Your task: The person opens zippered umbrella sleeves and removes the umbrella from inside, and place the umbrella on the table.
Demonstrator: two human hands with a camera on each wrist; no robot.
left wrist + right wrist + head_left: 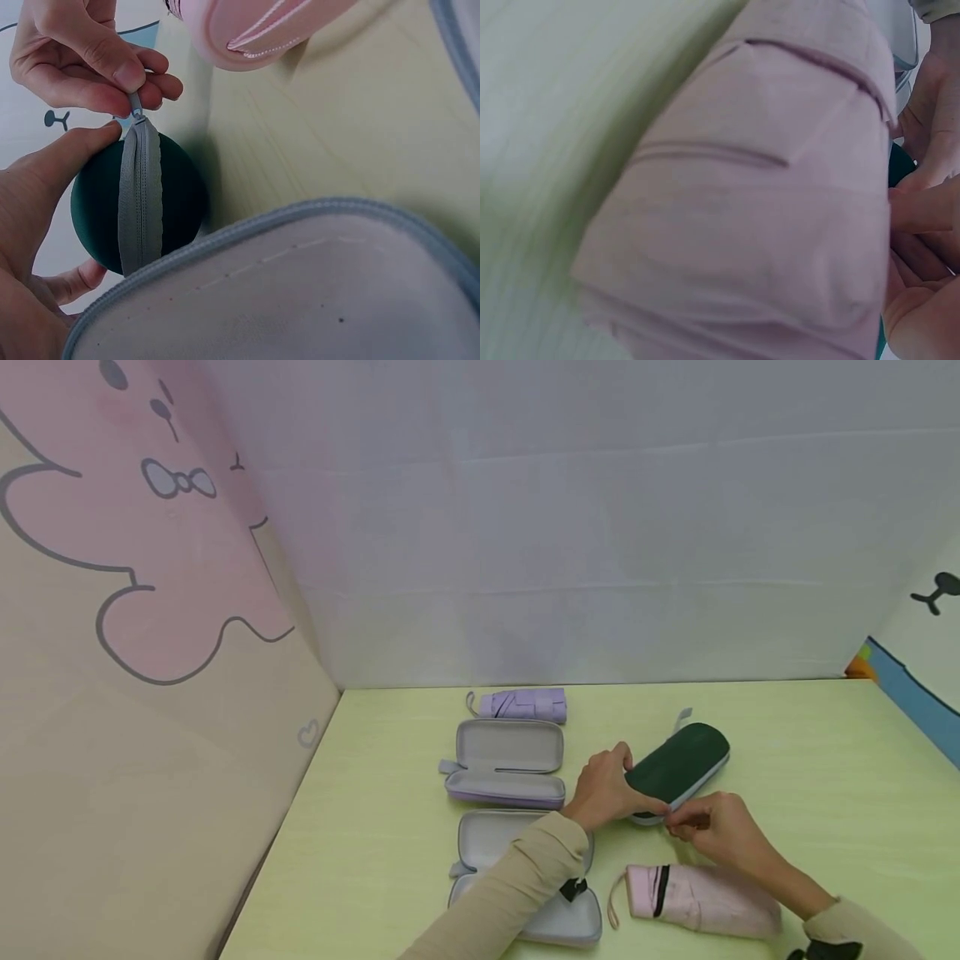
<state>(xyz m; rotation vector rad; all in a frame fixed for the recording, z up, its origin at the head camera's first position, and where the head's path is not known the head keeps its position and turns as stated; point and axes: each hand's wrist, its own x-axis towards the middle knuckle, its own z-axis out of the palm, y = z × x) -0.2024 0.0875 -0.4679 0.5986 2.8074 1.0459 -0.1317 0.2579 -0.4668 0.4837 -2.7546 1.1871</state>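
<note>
A dark green zip case (684, 762) lies slanted on the table. My left hand (604, 792) grips its near end, with the thumb and fingers on opposite sides. Between thumb and fingertips, my right hand (718, 828) pinches the small grey zipper pull (135, 103). In the left wrist view, the grey zipper (140, 191) is closed along the visible end of the case. Just below the right hand is a folded pink umbrella (712, 900), which fills much of the right wrist view and hides part of that hand there.
Two open cases with grey linings are left of the hands: a lilac one (510, 747) and a grey one (558, 925) partly hidden by my left sleeve. Behind the lilac case lies a folded purple umbrella (528, 704). A white wall (570, 543) borders the table's far edge.
</note>
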